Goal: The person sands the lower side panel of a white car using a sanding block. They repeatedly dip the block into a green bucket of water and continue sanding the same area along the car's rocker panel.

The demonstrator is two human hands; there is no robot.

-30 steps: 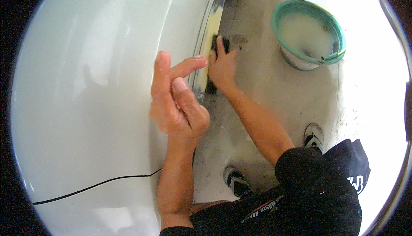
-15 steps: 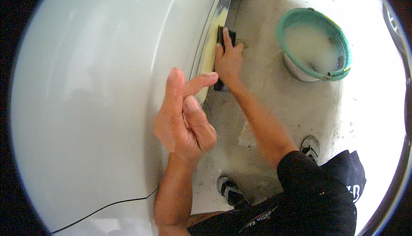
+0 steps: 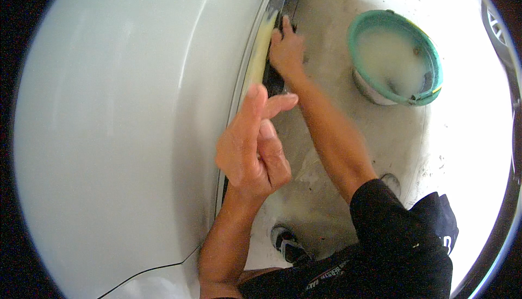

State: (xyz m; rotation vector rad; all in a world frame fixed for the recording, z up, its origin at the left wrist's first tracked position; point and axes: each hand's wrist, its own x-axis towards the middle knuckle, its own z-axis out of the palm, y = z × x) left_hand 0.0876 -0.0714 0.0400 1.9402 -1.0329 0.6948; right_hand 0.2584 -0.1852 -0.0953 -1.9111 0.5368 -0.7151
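My right hand [image 3: 287, 51] reaches forward and presses a long black sanding block [image 3: 273, 80] along the edge of a pale car body panel [image 3: 125, 108]. Its fingers are spread over the block, and part of the block is hidden beneath them. Beside it runs a yellow filler patch [image 3: 260, 54], with a dark grey area at its far end. Closer to me, my left hand [image 3: 253, 147] is raised by the panel's edge with its fingers half bent and apart. Nothing shows in it; whether it touches the panel cannot be told.
On the floor at right stands a bucket [image 3: 356, 43] with a green rim and cloudy water. A thin black cable [image 3: 149, 270] crosses the pale surface at lower left. A wheel [image 3: 496, 30] shows at the far right edge. My shoe [image 3: 288, 242] is on the floor below.
My right hand has slid forward and slightly left along the panel edge with the sanding block. The left hand appears further right, nearer the edge. The view has shifted slightly.
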